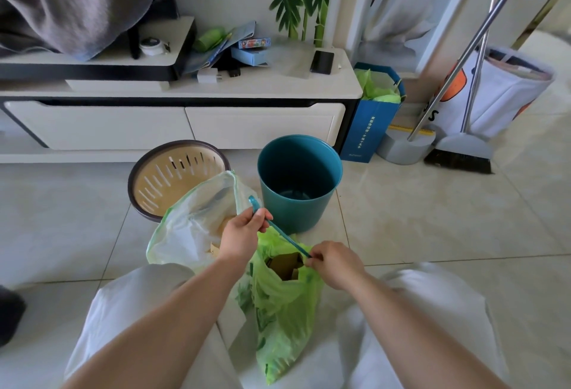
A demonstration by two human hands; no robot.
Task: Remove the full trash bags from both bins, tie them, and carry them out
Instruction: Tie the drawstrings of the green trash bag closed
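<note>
Two trash bags stand on the floor between my knees: a bright green bag (282,311) with cardboard showing in its mouth, and a paler translucent bag (182,234) to its left. A teal drawstring (285,238) runs taut between my hands. My left hand (244,232) pinches its upper end near the pale bag's rim. My right hand (335,263) pinches its lower end at the green bag's mouth. Behind them sit a beige slotted bin with a dark rim (173,178) and a teal bin (298,181), both without bags.
A low white TV cabinet (185,122) runs along the back, with a phone (322,61) and boxes on top. A blue paper bag (370,122), a dustpan (404,147), a broom (460,156) and a white laundry bag (494,91) stand at the right. The floor is pale tile.
</note>
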